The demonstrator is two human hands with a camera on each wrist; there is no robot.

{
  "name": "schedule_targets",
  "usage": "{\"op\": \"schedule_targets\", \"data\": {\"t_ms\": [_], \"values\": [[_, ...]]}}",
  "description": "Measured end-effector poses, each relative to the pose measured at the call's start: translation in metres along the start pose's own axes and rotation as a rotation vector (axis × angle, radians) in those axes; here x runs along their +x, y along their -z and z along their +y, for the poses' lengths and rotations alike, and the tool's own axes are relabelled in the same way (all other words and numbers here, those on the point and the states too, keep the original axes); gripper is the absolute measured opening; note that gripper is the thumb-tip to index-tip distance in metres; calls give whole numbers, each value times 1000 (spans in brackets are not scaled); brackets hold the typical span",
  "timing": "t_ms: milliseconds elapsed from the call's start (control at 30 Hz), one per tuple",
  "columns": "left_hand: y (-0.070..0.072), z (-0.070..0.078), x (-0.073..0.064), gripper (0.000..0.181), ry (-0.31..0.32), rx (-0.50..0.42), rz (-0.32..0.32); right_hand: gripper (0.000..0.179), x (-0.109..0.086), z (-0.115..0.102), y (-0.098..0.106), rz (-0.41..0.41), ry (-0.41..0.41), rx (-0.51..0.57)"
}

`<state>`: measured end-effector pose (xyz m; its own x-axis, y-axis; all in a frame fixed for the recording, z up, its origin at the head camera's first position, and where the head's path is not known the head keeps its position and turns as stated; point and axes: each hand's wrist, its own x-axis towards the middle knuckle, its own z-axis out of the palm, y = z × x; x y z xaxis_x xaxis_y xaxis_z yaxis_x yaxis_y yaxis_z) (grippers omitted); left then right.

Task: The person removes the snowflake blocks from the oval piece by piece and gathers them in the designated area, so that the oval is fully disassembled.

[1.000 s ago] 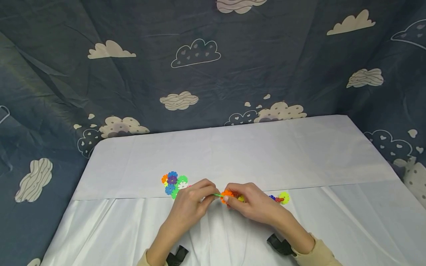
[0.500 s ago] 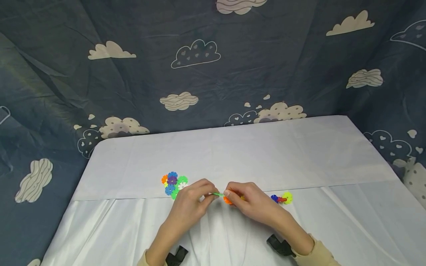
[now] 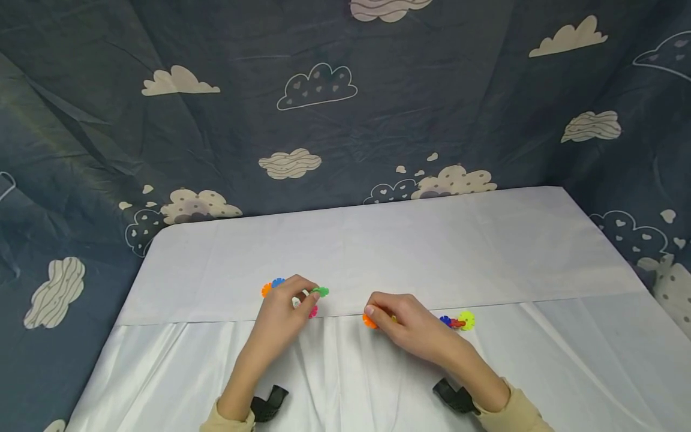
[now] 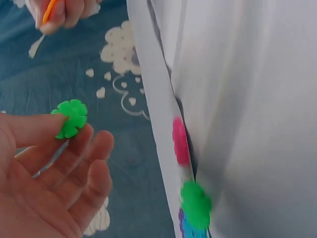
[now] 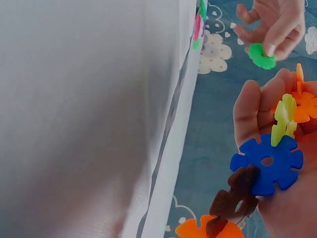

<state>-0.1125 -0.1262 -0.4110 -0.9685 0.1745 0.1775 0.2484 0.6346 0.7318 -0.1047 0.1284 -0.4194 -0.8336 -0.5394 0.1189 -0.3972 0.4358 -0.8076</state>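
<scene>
In the head view my left hand (image 3: 283, 309) is over the loose flower-shaped discs at the table's left middle. Between its thumb and finger it pinches a green flower disc (image 4: 74, 119), with the other fingers loosely bent. My right hand (image 3: 407, 324), over the middle of the table, holds one end of a chain of interlocked flower discs. An orange disc (image 3: 369, 321) shows at its fingertips. In the right wrist view a yellow disc (image 5: 285, 119), a blue disc (image 5: 280, 171) and a brown disc (image 5: 229, 203) follow along the chain. The chain's far end (image 3: 465, 320) emerges right of the hand.
Partly behind my left hand lie loose discs, among them an orange one (image 3: 266, 290), a blue one (image 3: 278, 282) and a pink one (image 3: 314, 312). A white cloth (image 3: 432, 252) covers the table. A dark cloud-patterned curtain (image 3: 335, 132) hangs behind it.
My left hand has moved left, away from the right hand, carrying the green disc over the loose discs. The right hand stays nearly in place with the chain, whose far end shifted slightly right.
</scene>
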Motion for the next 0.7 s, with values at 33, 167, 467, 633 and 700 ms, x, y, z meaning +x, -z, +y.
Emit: {"op": "schedule_targets", "data": {"t_ms": [33, 167, 467, 633, 700], "values": [[2, -2, 1, 8, 24, -2, 1, 19, 0, 0, 0, 0, 2, -2], [9, -11, 3, 6, 98, 19, -10, 18, 0, 0, 0, 0, 6, -7], [15, -25, 7, 14, 167, 46, -67, 19, 0, 1, 0, 0, -2, -7], [14, -28, 8, 14, 176, 23, -47, 19, 0, 1, 0, -2, -10, -4], [14, -29, 8, 13, 183, 28, -32, 18, -1, 1, -1, -4, -20, -1]]}}
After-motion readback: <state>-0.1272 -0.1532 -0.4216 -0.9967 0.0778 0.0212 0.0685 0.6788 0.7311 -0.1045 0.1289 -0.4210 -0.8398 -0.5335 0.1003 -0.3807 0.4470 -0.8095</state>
